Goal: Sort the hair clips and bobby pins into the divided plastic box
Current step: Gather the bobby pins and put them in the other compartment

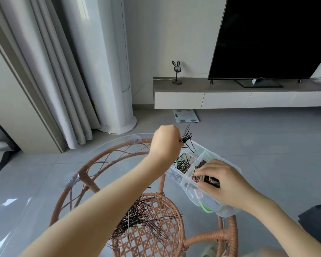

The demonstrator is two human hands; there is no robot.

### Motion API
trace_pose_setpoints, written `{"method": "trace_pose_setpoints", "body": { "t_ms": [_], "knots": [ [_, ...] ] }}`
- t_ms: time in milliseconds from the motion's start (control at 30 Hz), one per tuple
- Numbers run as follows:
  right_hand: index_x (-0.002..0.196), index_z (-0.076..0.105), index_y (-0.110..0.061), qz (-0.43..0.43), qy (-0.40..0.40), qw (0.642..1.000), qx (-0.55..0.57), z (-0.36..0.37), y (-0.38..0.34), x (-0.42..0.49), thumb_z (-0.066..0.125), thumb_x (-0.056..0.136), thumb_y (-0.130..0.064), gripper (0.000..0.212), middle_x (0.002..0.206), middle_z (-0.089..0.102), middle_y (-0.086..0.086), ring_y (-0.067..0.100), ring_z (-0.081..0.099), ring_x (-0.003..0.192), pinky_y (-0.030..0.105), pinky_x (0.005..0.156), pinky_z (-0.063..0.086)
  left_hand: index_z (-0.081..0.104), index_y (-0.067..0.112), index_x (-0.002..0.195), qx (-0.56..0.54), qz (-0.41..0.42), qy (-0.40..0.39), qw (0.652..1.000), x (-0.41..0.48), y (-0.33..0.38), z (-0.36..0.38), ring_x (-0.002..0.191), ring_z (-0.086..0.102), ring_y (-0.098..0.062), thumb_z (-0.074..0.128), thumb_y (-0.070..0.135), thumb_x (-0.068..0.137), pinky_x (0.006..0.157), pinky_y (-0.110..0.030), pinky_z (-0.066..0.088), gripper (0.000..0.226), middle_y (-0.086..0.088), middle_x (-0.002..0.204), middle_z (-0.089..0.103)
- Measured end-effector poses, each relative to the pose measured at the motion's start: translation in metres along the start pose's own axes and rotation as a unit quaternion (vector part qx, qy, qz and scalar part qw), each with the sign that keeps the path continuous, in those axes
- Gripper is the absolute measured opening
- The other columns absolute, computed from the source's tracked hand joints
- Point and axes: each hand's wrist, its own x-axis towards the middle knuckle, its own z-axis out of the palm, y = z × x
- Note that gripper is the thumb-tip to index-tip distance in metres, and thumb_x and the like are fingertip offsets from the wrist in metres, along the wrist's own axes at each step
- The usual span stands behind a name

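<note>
Sorting pins at a glass-topped rattan table (85, 169).
The divided plastic box (182, 182) sits at the table's 3 o'clock, and a loose pile of bobby pins (137, 217) lies toward 6 o'clock. The left hand (165, 143), fisted, grips a bunch of pins (186, 137) above the box's 12 o'clock end. The right hand (224, 182) curls over the hair clips (202, 178) inside, seemingly pinching some.

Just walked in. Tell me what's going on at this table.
A person is sorting hair accessories. The left hand pinches a bunch of black bobby pins above the divided plastic box, where one compartment already holds sorted pins. The right hand reaches into the neighbouring compartment of hair clips; whether it holds one is unclear. A large pile of loose pins lies on the glass tabletop, not yet sorted.
</note>
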Motion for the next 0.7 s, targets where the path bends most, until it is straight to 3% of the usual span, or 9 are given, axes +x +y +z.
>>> {"method": "trace_pose_setpoints", "body": {
  "t_ms": [133, 233, 367, 467, 533, 600, 633, 700],
  "knots": [
    [0.089, 0.073, -0.026, 0.023, -0.004, 1.000, 0.004, -0.005, 0.000, -0.015, 0.056, 0.073, -0.046, 0.031, 0.087, 0.069, -0.016, -0.003, 0.055, 0.088, 0.016, 0.080, 0.044, 0.032, 0.011, 0.050, 0.055, -0.023, -0.002, 0.998, 0.005, 0.010, 0.031, 0.049, 0.041, -0.023, 0.053, -0.010, 0.080, 0.059, -0.029, 0.039, 0.043, -0.003, 0.049, 0.033],
    [0.087, 0.073, -0.024, 0.035, -0.003, 0.999, 0.008, -0.007, 0.000, -0.018, 0.053, 0.073, -0.048, 0.034, 0.084, 0.067, -0.017, -0.004, 0.054, 0.085, 0.015, 0.078, 0.044, 0.027, 0.010, 0.052, 0.080, -0.007, -0.039, 0.996, 0.004, 0.015, 0.049, 0.064, 0.047, -0.027, 0.047, -0.019, 0.076, 0.061, -0.029, 0.038, 0.043, -0.004, 0.054, 0.036],
    [0.086, 0.074, -0.022, 0.038, -0.005, 0.999, 0.003, -0.009, -0.003, -0.019, 0.053, 0.074, -0.045, 0.034, 0.083, 0.068, -0.015, -0.005, 0.053, 0.085, 0.008, 0.078, 0.041, 0.034, 0.010, 0.058, 0.087, -0.020, -0.132, 0.987, 0.003, 0.013, 0.072, 0.084, 0.057, -0.027, 0.045, -0.011, 0.084, 0.059, -0.026, 0.040, 0.036, -0.002, 0.063, 0.043],
    [0.088, 0.073, -0.022, 0.038, -0.021, 0.999, -0.004, -0.009, -0.005, -0.020, 0.055, 0.075, -0.044, 0.031, 0.085, 0.069, -0.014, -0.003, 0.054, 0.086, 0.011, 0.079, 0.042, 0.046, 0.011, 0.065, 0.077, -0.035, -0.211, 0.974, 0.014, 0.003, 0.073, 0.067, 0.051, -0.019, 0.047, 0.000, 0.087, 0.058, -0.023, 0.042, 0.025, 0.001, 0.070, 0.047],
    [0.089, 0.073, -0.023, 0.037, -0.026, 0.999, -0.009, -0.009, -0.007, -0.021, 0.052, 0.076, -0.046, 0.034, 0.086, 0.069, -0.014, -0.001, 0.055, 0.088, 0.017, 0.080, 0.046, 0.058, 0.012, 0.074, 0.069, -0.014, -0.248, 0.966, 0.019, 0.000, 0.064, 0.070, 0.047, -0.021, 0.049, 0.005, 0.086, 0.058, -0.021, 0.039, 0.017, -0.001, 0.076, 0.052],
    [0.088, 0.073, -0.022, 0.038, -0.017, 0.999, -0.011, -0.012, -0.011, -0.021, 0.055, 0.077, -0.041, 0.028, 0.086, 0.069, -0.014, 0.002, 0.057, 0.087, 0.022, 0.079, 0.049, 0.065, 0.009, 0.114, 0.005, -0.012, -0.264, 0.965, 0.023, -0.003, 0.050, 0.084, 0.058, -0.024, 0.052, 0.006, 0.088, 0.065, -0.020, 0.047, 0.030, -0.005, 0.102, 0.061],
    [0.087, 0.073, -0.022, 0.037, -0.005, 0.999, -0.013, -0.013, -0.015, -0.020, 0.058, 0.077, -0.035, 0.023, 0.085, 0.070, -0.013, 0.004, 0.058, 0.085, 0.024, 0.077, 0.049, 0.060, 0.012, 0.124, -0.057, -0.028, -0.266, 0.962, 0.021, -0.004, 0.041, 0.089, 0.065, -0.024, 0.054, 0.005, 0.088, 0.069, -0.022, 0.052, 0.037, -0.004, 0.113, 0.062],
    [0.086, 0.074, -0.019, 0.028, 0.018, 0.999, -0.015, -0.015, -0.024, -0.018, 0.062, 0.077, -0.026, 0.017, 0.085, 0.070, -0.009, 0.007, 0.060, 0.083, 0.024, 0.075, 0.050, 0.061, 0.011, 0.123, -0.198, -0.046, -0.235, 0.950, 0.010, -0.008, 0.014, 0.094, 0.070, -0.024, 0.057, 0.003, 0.087, 0.078, -0.029, 0.058, 0.036, -0.005, 0.123, 0.065]
  ]
}}
